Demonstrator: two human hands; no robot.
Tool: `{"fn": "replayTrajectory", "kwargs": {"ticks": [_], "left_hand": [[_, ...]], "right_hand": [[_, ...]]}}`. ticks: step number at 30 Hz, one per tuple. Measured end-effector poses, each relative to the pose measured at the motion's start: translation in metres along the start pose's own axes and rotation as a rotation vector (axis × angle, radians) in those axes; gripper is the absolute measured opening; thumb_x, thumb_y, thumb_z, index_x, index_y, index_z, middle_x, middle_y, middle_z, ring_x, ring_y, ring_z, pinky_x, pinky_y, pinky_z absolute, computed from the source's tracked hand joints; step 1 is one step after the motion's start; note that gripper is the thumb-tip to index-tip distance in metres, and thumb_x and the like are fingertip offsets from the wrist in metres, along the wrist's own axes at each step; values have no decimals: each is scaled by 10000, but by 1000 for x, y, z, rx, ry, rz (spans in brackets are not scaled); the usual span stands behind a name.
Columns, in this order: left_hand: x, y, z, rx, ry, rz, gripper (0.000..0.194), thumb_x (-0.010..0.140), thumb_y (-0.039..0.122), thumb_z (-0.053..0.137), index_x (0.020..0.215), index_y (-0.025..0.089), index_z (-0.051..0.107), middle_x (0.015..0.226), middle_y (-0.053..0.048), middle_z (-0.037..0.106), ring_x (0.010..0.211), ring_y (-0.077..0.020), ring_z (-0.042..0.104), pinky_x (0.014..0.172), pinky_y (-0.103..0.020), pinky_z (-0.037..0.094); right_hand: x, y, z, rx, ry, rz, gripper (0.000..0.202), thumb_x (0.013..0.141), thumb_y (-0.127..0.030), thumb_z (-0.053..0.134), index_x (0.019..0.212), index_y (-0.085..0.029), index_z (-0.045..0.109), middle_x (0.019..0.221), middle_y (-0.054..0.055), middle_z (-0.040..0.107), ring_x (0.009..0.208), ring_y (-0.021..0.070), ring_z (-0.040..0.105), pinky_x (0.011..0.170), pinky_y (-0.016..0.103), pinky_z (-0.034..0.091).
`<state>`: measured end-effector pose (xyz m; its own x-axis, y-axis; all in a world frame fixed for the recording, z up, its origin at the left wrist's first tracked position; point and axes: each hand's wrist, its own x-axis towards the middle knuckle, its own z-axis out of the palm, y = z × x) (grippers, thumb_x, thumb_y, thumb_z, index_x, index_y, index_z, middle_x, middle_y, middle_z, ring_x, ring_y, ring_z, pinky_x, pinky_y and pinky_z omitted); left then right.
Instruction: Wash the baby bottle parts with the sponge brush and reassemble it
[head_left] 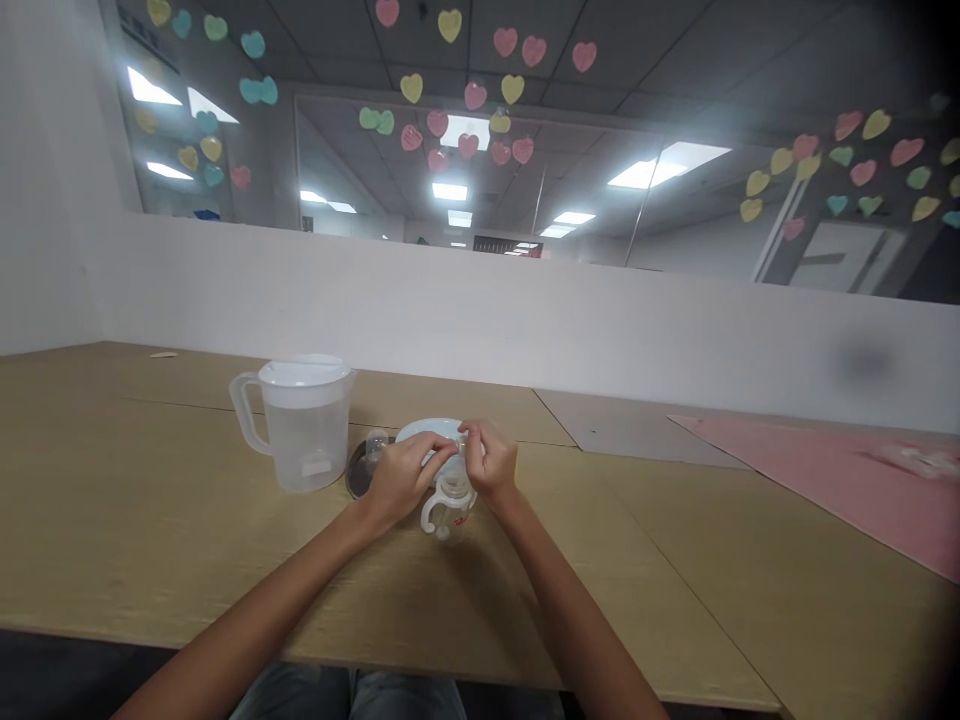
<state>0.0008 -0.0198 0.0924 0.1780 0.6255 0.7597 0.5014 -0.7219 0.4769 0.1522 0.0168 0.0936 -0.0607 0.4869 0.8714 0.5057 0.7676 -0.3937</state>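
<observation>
1. Nearest: a clear bottle (453, 512) with white handles stands upright on the surface (300, 590), its long axis vertical, its mouth open and facing up. A small pale knob shows low in it; no liquid can be made out.
2. Just beyond and above that mouth, a small pale piece (459, 442) sits between the two hands. The bottle lies below and slightly toward the wearer from the fingertips, nearly midway between the hands; which is nearer cannot be told.
3. Left hand (405, 474): thumb and fingers pinched on the piece's left side. Right hand (492, 462): fingers curled in, seemingly gripping its right side. Exact grip partly hidden.
4. Left of the left hand: a dark round dish (358, 479), a clear cap (376, 444) seemingly on it.
5. Farther left, a lidded jug (309, 440), upright, handle to the left. Contents uncertain.
6. Behind the hands: a pale plate (424, 427), partly covered from view.
</observation>
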Motion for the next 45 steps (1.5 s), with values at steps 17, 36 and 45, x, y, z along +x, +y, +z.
{"fn": "replayTrajectory", "kwargs": {"ticks": [17,36,45], "left_hand": [[-55,-56,52,184,-82,142,671,788,503,564,1323,151,363,1252,-170,539,1165,-299,496,1000,-451,367],[-57,-64,44,66,-64,-43,639,840,478,504,1363,163,316,1137,-130,608,1115,-281,522,984,-471,361],[-54,-61,42,151,-38,29,584,840,484,500,1313,160,388,1147,-134,594,1068,-270,536,947,-436,388]], "right_hand": [[-18,37,13,750,38,654,449,686,-597,617,820,-172,566,727,11,629,618,123,561,597,237,440],[-26,28,17,531,-227,482,325,667,-474,687,772,-186,577,820,28,652,786,175,602,716,281,465],[-27,19,16,513,-293,397,265,672,-397,692,828,-188,643,885,33,649,884,186,580,846,305,435]]}}
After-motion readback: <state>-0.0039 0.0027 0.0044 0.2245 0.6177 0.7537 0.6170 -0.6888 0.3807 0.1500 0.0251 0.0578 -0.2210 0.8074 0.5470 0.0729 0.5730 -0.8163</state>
